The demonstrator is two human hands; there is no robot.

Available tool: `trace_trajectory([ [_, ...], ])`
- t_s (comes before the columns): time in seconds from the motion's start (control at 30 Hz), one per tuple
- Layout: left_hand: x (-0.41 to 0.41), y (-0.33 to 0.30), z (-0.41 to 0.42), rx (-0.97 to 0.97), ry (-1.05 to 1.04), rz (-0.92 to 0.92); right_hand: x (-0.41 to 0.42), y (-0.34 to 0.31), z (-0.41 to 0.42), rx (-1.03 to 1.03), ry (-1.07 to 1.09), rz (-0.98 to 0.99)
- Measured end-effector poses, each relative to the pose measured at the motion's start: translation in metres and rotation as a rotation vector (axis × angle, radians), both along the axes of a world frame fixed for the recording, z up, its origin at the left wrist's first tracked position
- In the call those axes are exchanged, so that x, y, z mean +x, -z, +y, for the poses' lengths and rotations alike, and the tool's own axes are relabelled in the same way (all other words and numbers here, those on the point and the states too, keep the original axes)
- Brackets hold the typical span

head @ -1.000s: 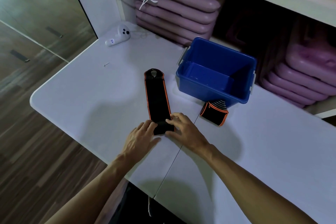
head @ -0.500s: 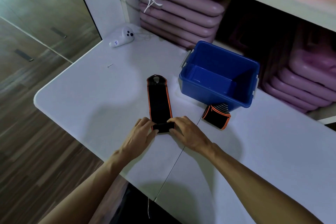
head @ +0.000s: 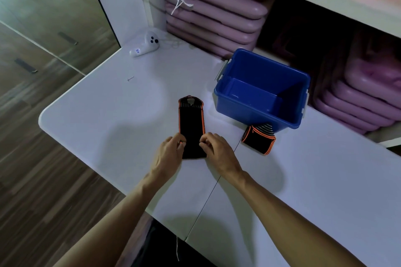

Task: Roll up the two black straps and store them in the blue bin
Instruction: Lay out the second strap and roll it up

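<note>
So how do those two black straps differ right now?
The near strap lies mostly flat and stretched out on the table; the far strap is already rolled into a bundle. The left hand and right hand pinch the near strap's rolled end; nothing touches the far strap, which sits against the blue bin. Both are black with orange edging, and neither is in the bin.

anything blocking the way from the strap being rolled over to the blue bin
Nothing visible does. The strap lies just left of the blue bin, with bare table between them; the bin is open-topped and looks empty. The rolled strap sits off that path.
</note>
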State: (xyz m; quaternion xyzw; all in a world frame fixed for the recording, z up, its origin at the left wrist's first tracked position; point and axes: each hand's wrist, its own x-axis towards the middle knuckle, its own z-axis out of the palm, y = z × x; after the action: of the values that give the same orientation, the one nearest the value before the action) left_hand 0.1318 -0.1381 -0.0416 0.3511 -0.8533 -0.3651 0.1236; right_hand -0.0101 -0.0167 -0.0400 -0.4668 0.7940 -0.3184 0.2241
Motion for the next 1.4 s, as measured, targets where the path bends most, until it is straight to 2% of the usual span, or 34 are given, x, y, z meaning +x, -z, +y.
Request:
trace_trajectory([
  [0.1,0.003,0.001,0.005,-0.09,0.019,0.005,0.0,0.003,0.004,-0.011,-0.032,0.103],
  [0.2,0.008,0.0,0.01,-0.18,0.064,-0.01,-0.001,0.004,0.015,0.068,-0.185,0.258],
  [0.33,0.021,0.008,0.015,-0.243,0.163,-0.019,0.0,0.007,0.024,0.125,-0.285,0.441],
  [0.4,0.031,0.012,0.015,-0.233,0.246,-0.062,0.002,0.008,0.023,0.104,-0.296,0.466],
  [0.57,0.038,0.011,-0.003,-0.221,0.372,-0.096,-0.003,0.008,0.02,0.104,-0.354,0.407],
  [0.7,0.032,0.003,-0.016,-0.103,0.385,-0.09,-0.007,-0.009,0.02,0.117,-0.321,0.169],
  [0.77,0.029,0.001,-0.022,-0.018,0.34,-0.065,-0.008,-0.015,0.018,0.131,-0.265,0.078],
  [0.87,0.019,-0.002,-0.025,0.116,0.227,-0.03,-0.006,-0.016,0.01,0.134,-0.184,0.042],
  [1.03,0.001,-0.008,-0.027,0.2,0.024,-0.133,-0.009,-0.009,-0.007,0.17,-0.088,0.032],
  [1.17,-0.004,-0.013,-0.029,0.297,-0.111,-0.07,-0.005,-0.012,-0.018,0.098,-0.025,0.002],
  [1.3,-0.008,-0.01,-0.026,0.261,-0.179,-0.022,-0.001,-0.01,-0.02,0.018,0.006,0.013],
  [1.4,-0.011,-0.006,-0.022,0.308,-0.3,0.007,-0.002,-0.008,-0.015,0.01,0.0,-0.06],
])
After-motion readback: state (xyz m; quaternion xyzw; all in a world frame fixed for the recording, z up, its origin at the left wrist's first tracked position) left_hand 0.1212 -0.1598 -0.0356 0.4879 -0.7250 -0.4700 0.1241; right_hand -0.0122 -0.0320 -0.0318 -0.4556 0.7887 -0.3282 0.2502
